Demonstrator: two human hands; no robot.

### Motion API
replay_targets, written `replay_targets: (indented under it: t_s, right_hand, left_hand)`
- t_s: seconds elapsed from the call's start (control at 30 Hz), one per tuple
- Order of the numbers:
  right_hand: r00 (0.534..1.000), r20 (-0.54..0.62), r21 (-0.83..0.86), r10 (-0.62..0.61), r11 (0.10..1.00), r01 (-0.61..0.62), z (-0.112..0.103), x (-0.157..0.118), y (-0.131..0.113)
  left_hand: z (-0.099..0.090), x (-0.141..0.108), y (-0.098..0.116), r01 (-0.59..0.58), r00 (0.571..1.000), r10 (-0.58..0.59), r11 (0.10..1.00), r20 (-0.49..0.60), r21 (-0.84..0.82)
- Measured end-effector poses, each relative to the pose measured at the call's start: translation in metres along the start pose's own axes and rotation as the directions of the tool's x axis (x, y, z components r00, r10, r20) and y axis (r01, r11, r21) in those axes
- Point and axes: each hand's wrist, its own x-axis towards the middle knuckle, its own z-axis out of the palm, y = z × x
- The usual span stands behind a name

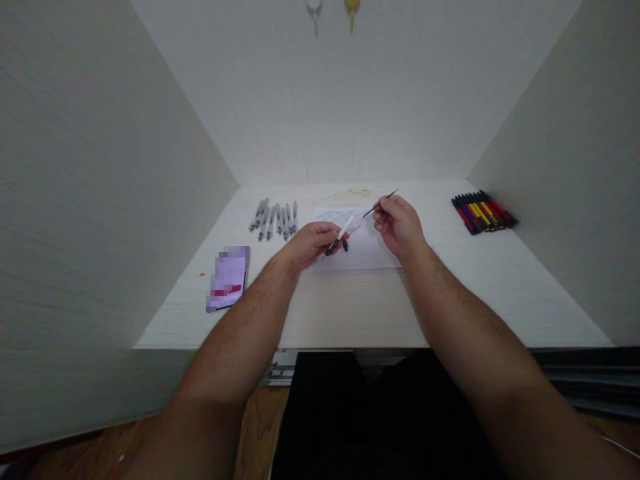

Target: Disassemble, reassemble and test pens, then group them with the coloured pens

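**Workstation Layout and Grip Status**

A pale back panel [350, 100] closes the far side of my workstation, with a left side panel [100, 200] and a right side panel [550, 147] flanking it. The white desk [350, 310] extends between them, in front of my lap. A sheet of paper [370, 259] lies flat at the desk's middle, beneath and between my hands; faint marks show on its far part.

A set of coloured pens [483, 212], with red, yellow and blue sections and black ends, lies side by side at the far right, near the right side panel. A phone [229, 280] lies near the left edge, its screen obscured by pixelation. A set of clear pens [271, 221] lies beyond it, in a loose row.

My left hand [316, 241] grasps a pen barrel [344, 231] between thumb and fingers over the paper, tilted, white end up and to the right, dark end toward me. My right hand [397, 221] pinches a thin dark rod [369, 212]. The rod slants down to the left; its lower tip points toward the barrel, just beside it.

A small black piece [345, 246] shows beside my left fingers; I cannot tell whether they hold it.
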Motion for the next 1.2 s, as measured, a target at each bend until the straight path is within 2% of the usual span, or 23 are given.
replay_targets:
  t_s: [0.2, 0.5, 0.87, 1.2]
  right_hand:
    - [0.999, -0.029, -0.001, -0.024, 1.0, 0.024, 0.0003, 0.0004, 0.0002]
    - [0.999, -0.039, -0.063, -0.03, 0.998, 0.028, -0.0002, 0.002, 0.0015]
    - [0.995, 0.054, -0.154, 0.081, 0.986, -0.072, 0.0013, -0.0033, 0.0047]
    - [0.997, 0.046, -0.147, 0.063, 0.988, -0.056, 0.0009, -0.0033, 0.0058]
  left_hand:
    - [-0.0016, 0.0005, -0.0031, 0.035, 0.999, -0.034, 0.997, -0.018, 0.062]
    - [-0.0014, 0.0002, -0.0023, 0.022, 1.0, -0.021, 0.991, -0.006, 0.129]
    - [-0.0014, 0.001, -0.0023, 0.014, 1.0, -0.011, 0.99, -0.023, 0.139]
    - [0.0018, 0.0006, -0.0025, 0.057, 0.997, -0.049, 0.985, -0.052, 0.16]
